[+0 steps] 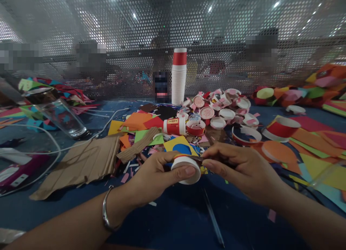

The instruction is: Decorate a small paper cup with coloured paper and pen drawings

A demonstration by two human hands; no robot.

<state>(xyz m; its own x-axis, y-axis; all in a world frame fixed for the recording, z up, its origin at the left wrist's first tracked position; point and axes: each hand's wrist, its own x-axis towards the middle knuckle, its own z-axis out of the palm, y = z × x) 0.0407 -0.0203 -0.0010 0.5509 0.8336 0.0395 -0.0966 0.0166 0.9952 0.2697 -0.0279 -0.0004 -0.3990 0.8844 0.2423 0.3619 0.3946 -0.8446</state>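
Observation:
My left hand (pixel 158 176) is closed around the cut-off bottom of a white paper cup (pixel 186 169), thumb across its white base. My right hand (pixel 240 169) is closed in a pinch at the cup's red rim, gripping a thin dark tool (pixel 201 158) that I cannot make out clearly. Both hands hover just above the dark blue table (pixel 178 221), close in front of me. A metal bangle (pixel 106 212) circles my left wrist.
Behind the hands lie coloured paper sheets (pixel 140 122), a heap of cut cup bottoms (pixel 218 109), a lying cup (pixel 174 126) and a tall cup stack (pixel 178 77). A glass (pixel 65 118), cables and brown cardboard (pixel 83 161) sit left; paper rings (pixel 281 127) right. Perforated screen behind, people beyond.

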